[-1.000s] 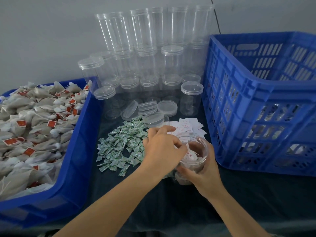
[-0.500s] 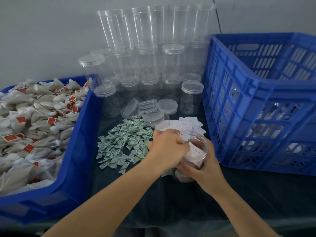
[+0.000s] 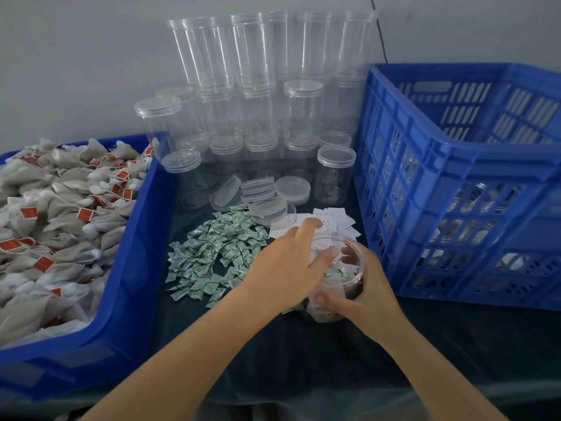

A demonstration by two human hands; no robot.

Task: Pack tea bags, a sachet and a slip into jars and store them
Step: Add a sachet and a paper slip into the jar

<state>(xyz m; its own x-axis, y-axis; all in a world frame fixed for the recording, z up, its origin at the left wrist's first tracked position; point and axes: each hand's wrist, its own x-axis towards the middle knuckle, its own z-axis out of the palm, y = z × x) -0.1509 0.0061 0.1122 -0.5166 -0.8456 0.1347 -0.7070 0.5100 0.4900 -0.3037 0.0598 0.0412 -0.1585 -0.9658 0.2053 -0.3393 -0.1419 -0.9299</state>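
Jar (image 3: 349, 270) under packing is sitting open-mouthed on the dark table cover (image 3: 303, 354), just in front of the blue slatted crate (image 3: 455, 189). Tea bags are showing through its lower wall, and a green sachet (image 3: 335, 273) is lying inside near the top. Right hand (image 3: 362, 294) is gripping the jar from the near side, fingers curled round the wall and thumb pressing low on it. Left hand (image 3: 288, 262) is hovering over the jar mouth with fingers straight and slightly apart, holding nothing; its fingertips are blurred. White paper slips (image 3: 331, 221) are lying just behind the jar, partly under the left fingers. Loose green sachets (image 3: 218, 253) are spreading across the cover to the left. Loose clear lids (image 3: 267, 197) are lying behind the slips, and empty clear jars (image 3: 273, 95) are standing stacked against the wall. Blue tray (image 3: 127, 268) at far left is holding a heap of tagged tea bags (image 3: 54, 214).
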